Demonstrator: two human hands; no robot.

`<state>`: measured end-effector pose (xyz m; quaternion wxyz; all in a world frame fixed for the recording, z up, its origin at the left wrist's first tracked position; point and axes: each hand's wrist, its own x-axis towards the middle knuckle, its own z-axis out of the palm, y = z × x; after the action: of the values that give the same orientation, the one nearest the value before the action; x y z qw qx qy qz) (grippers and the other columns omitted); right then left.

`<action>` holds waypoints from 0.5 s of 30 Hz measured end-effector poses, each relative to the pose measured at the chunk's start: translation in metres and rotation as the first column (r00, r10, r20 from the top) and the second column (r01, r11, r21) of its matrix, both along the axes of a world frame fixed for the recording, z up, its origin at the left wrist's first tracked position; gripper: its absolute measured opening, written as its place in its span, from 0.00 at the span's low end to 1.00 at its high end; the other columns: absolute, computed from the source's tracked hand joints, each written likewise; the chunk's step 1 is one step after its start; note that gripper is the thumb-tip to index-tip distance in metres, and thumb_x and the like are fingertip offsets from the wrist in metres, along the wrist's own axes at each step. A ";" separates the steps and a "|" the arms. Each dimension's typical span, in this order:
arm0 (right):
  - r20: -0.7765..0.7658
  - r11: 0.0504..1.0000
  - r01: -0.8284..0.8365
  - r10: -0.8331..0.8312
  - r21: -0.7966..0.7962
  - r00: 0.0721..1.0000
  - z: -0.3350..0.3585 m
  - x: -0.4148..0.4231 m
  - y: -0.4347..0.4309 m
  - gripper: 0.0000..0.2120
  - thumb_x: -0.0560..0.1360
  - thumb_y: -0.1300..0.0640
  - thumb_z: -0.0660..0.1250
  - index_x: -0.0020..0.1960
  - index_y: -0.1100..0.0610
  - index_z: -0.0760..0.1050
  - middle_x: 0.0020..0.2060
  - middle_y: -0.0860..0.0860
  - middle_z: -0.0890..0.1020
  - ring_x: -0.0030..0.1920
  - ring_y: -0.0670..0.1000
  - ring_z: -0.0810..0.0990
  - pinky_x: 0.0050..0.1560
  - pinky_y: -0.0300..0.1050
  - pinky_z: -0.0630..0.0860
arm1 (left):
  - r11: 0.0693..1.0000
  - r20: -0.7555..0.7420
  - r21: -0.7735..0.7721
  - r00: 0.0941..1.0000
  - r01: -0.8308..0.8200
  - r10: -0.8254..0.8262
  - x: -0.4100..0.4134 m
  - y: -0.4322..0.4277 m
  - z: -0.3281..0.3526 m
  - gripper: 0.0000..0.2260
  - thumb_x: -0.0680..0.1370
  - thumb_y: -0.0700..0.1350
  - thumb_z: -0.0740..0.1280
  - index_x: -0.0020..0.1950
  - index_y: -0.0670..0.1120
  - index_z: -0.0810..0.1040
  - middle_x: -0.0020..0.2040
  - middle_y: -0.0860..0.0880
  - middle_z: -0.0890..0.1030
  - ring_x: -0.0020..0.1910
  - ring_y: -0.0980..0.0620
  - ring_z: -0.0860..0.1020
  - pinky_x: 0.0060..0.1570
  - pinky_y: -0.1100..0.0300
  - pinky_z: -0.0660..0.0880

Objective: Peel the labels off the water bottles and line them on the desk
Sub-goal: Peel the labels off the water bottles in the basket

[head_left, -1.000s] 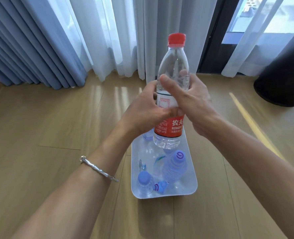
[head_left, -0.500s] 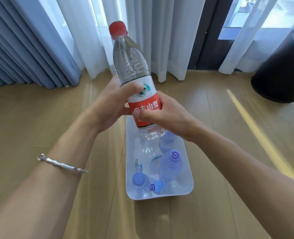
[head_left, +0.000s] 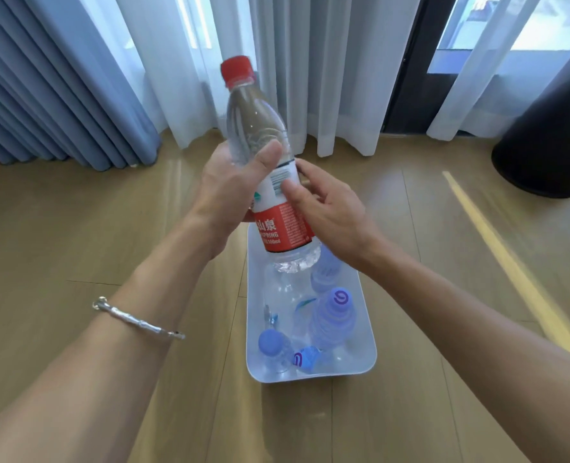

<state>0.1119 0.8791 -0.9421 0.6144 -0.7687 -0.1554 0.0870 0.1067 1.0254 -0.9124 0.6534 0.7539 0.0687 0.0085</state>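
A clear water bottle (head_left: pixel 255 128) with a red cap is held up in front of me, tilted with the cap to the left. Its red and white label (head_left: pixel 282 225) wraps the lower half. My left hand (head_left: pixel 230 185) grips the bottle around the middle, thumb across the front. My right hand (head_left: pixel 327 208) is on the right side of the label, thumb pressing the white part and fingers spread behind. Below, a white tray (head_left: pixel 367 355) on the wooden surface holds several smaller bottles with blue caps (head_left: pixel 333 320).
A black round bin (head_left: pixel 550 135) stands at the far right. Blue curtains (head_left: pixel 53 88) and white sheer curtains (head_left: pixel 327 68) hang behind the tray. A silver bracelet (head_left: pixel 136 319) is on my left wrist. Wooden surface lies on both sides of the tray.
The bottle has been turned in my hands, so a different side of the label faces me. My right hand shifted from gripping the red part to fingering the white part.
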 end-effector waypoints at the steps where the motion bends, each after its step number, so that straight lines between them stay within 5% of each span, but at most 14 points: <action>1: 0.005 0.998 -0.015 0.015 0.055 1.000 0.004 0.001 -0.001 0.11 0.80 0.51 0.61 0.61 0.47 0.76 0.46 0.48 0.84 0.48 0.46 0.84 0.54 0.50 0.81 | 0.999 0.011 0.010 0.999 0.035 -0.035 -0.001 0.001 -0.001 0.16 0.77 0.54 0.67 0.61 0.48 0.76 0.49 0.49 0.84 0.40 0.55 0.84 0.32 0.61 0.78; 5: -0.077 0.970 -0.058 0.078 0.236 0.994 0.010 0.003 -0.007 0.11 0.82 0.53 0.56 0.55 0.45 0.77 0.44 0.44 0.84 0.44 0.43 0.83 0.42 0.37 0.79 | 0.991 0.046 0.022 0.990 0.129 -0.130 -0.004 0.004 0.001 0.25 0.70 0.59 0.66 0.63 0.47 0.74 0.51 0.49 0.83 0.46 0.51 0.84 0.36 0.57 0.78; 7: -0.125 0.961 -0.082 0.118 0.266 0.985 0.010 0.004 -0.010 0.12 0.82 0.52 0.55 0.56 0.47 0.77 0.45 0.46 0.84 0.44 0.45 0.83 0.41 0.38 0.78 | 0.988 0.061 0.015 0.986 0.153 -0.153 -0.004 0.006 0.003 0.21 0.69 0.59 0.66 0.59 0.52 0.75 0.49 0.52 0.83 0.46 0.52 0.83 0.36 0.57 0.77; 10: -0.166 0.952 -0.129 0.180 0.278 0.969 0.010 0.006 -0.014 0.14 0.82 0.52 0.56 0.63 0.52 0.75 0.50 0.51 0.84 0.47 0.49 0.83 0.43 0.40 0.79 | 0.985 0.088 -0.017 0.982 0.170 -0.168 -0.005 0.006 0.004 0.11 0.71 0.57 0.65 0.52 0.58 0.74 0.46 0.55 0.84 0.45 0.53 0.83 0.40 0.52 0.78; 15: -0.178 0.924 -0.237 0.299 0.301 0.937 0.008 0.009 -0.020 0.23 0.78 0.55 0.63 0.72 0.53 0.66 0.58 0.55 0.82 0.57 0.54 0.82 0.54 0.50 0.79 | 0.973 0.085 0.006 0.969 0.230 -0.230 -0.008 0.006 0.007 0.29 0.68 0.61 0.65 0.65 0.48 0.73 0.57 0.42 0.83 0.53 0.41 0.83 0.53 0.34 0.77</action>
<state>0.1207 0.8591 -0.9345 0.7106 -0.6327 -0.2010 0.2333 0.0986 1.0313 -0.9056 0.6536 0.7545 -0.0472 -0.0353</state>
